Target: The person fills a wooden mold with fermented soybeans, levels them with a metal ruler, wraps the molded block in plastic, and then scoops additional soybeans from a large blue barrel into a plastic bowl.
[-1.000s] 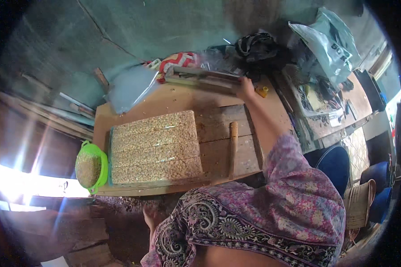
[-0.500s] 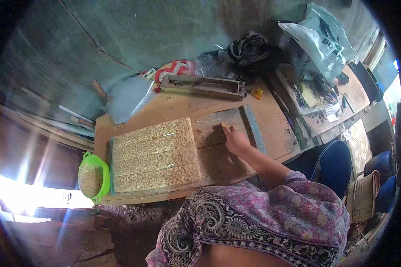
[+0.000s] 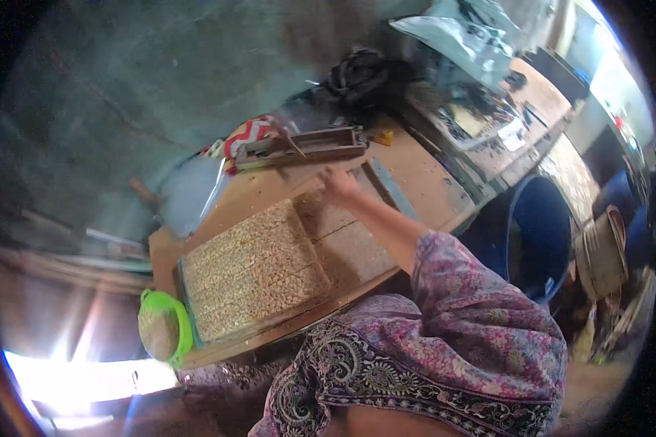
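Observation:
My right hand is above the far edge of a wooden board, close to the long wooden box. Motion blurs its fingers, so I cannot tell whether they hold anything. A thin brownish strip, also smeared, slants across the box beyond the fingertips. On the left of the board lies a flat slab of pale grains, marked by straight lines into long strips. At its left end runs a bluish edge. My left hand is out of view.
A bright green basket with pale grains inside hangs at the table's left corner. Clear plastic sheets and a red-and-white packet lie at the back. A small yellow piece sits beside the box. To the right stands a blue barrel.
My right hand has moved from the bare board back and left toward the box. The small orange-brown thing at its fingertips no longer shows there. A blurred strip now appears over the box.

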`<state>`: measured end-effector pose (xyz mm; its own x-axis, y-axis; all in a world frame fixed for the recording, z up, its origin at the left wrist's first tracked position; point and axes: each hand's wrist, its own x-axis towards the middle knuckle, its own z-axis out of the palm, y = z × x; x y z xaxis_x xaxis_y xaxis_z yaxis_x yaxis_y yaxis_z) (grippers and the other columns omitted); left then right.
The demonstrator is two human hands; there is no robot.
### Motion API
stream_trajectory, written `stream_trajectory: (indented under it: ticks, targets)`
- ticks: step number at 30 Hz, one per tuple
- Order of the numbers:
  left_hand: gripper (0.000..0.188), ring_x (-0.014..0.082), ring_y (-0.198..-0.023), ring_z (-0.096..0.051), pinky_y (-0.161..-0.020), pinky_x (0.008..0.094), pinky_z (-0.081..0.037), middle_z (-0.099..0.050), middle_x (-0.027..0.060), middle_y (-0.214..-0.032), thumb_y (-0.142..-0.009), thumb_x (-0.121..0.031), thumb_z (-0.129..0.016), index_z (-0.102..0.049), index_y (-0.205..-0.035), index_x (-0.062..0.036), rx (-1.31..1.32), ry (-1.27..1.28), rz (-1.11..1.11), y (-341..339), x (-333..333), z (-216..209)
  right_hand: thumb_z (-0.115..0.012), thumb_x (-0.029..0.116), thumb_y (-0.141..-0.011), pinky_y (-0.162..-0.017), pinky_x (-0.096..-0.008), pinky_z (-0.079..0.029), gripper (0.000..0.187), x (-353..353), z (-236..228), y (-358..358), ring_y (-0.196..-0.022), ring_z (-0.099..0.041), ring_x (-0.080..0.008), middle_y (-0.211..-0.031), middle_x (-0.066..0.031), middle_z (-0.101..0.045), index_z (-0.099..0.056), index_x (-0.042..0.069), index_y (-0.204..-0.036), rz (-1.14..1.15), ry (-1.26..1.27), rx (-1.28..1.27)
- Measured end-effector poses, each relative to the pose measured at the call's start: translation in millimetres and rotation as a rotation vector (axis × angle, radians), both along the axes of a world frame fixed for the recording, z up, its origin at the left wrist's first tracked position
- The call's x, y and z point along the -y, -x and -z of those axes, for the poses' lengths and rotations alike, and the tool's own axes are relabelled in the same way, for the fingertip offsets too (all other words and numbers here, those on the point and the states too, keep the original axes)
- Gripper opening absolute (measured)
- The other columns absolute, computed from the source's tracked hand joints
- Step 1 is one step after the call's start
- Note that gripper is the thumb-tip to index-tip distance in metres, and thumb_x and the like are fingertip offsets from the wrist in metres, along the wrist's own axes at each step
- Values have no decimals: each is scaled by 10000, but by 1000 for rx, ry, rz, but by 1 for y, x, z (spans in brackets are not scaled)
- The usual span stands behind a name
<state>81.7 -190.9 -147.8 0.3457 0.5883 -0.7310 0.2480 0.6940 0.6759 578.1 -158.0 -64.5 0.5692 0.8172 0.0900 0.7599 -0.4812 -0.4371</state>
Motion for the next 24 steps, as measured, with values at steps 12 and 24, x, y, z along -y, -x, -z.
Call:
stream_trajectory:
  ticks: [12, 24]
  targets:
    - [644, 332, -1206, -355, -988, 419, -296, -350, 178, -1322, -747, -248, -602, -326, -1288, -33, 485, -1628, 1639, -279, 25, -67, -503, 277, -775, -892, -481, -351, 337, 207, 56, 154, -1129, -413, -294, -1201, -120, -460, -541, 77, -1043, 380, -210, 75]
    - [1071, 328, -1330, -86, -1038, 517, -153, -58, 128, -1454, -612, -448, -711, -57, -1399, -132, -580, -2453, 1800, -411, 13, -7, -620, 157, -646, -895, -402, -400, 538, 584, 51, 587, -1086, -485, -326, -1186, -191, -502, -506, 15, -1151, 2126, 67, -434]
